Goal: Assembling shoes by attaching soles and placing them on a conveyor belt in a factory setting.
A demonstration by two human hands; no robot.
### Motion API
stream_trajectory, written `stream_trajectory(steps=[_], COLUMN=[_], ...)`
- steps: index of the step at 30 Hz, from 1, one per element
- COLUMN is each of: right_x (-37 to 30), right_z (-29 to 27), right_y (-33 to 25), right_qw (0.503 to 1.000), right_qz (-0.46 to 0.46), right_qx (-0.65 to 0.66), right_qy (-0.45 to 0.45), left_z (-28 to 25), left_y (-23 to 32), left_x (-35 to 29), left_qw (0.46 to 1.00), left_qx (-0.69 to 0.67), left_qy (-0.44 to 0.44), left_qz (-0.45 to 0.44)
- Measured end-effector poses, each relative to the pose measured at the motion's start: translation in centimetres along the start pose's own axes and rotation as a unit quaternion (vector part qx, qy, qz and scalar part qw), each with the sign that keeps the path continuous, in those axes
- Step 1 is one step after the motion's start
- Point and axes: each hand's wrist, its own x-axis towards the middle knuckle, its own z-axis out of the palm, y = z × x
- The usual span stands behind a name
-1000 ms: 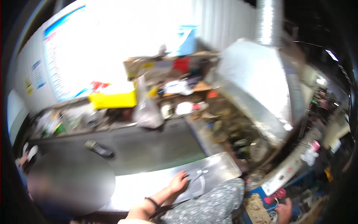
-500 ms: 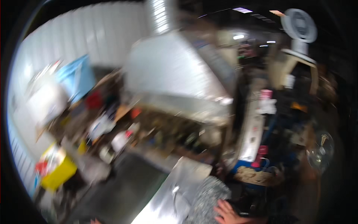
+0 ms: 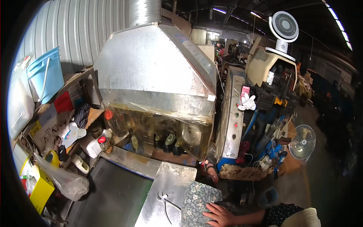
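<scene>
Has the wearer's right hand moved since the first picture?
Yes: judged against the metal sheet, the right hand has come left, closer to it, and now lies on the floral cloth.

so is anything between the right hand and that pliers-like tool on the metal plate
Yes, the floral fabric under the right hand: its left part lies between the hand and the pliers-like tool on the metal plate. Nothing else visible stands between them.

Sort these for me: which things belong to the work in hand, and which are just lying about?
Probably in use:
right hand, flat on floral fabric
pliers-like tool on the metal sheet

Apparently lying about:
blue bucket
yellow box
pale cap
white glove
</scene>
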Motion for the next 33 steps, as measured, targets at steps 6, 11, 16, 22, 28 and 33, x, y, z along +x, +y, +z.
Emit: stream_trajectory(steps=[6,11,16,22,28,33], right_x=[-0.5,0.2,5.0,9.1,6.5,3.4], right_z=[-0.5,-2.5,-5.7,-11.6,-15.9,-12.9], right_y=[-1.4,-0.1,-0.3,-4.1,0.5,-2.0], right_qw=[0.999,0.999,0.988,0.854,0.864,0.989], right_qz=[0.026,0.004,0.014,0.132,0.149,-0.032], right_qx=[0.015,0.012,0.157,0.502,0.382,0.09], right_qy=[-0.029,-0.029,0.002,0.032,0.292,0.115], left_z=[-8.5,-32.0,-39.5,-46.6,-49.6,-46.9], left_y=[-2.2,-0.2,-0.6,10.2,17.7,30.3], left_x=[-0.2,-8.5,-14.5,-27.1,-33.4,-38.8], left_qw=[0.986,0.924,0.709,0.457,0.21,0.228], left_qx=[-0.094,-0.252,-0.694,-0.873,-0.796,-0.753], left_qy=[-0.085,0.012,-0.023,0.088,-0.232,-0.356], left_qz=[0.107,0.286,0.125,0.147,0.518,0.504])
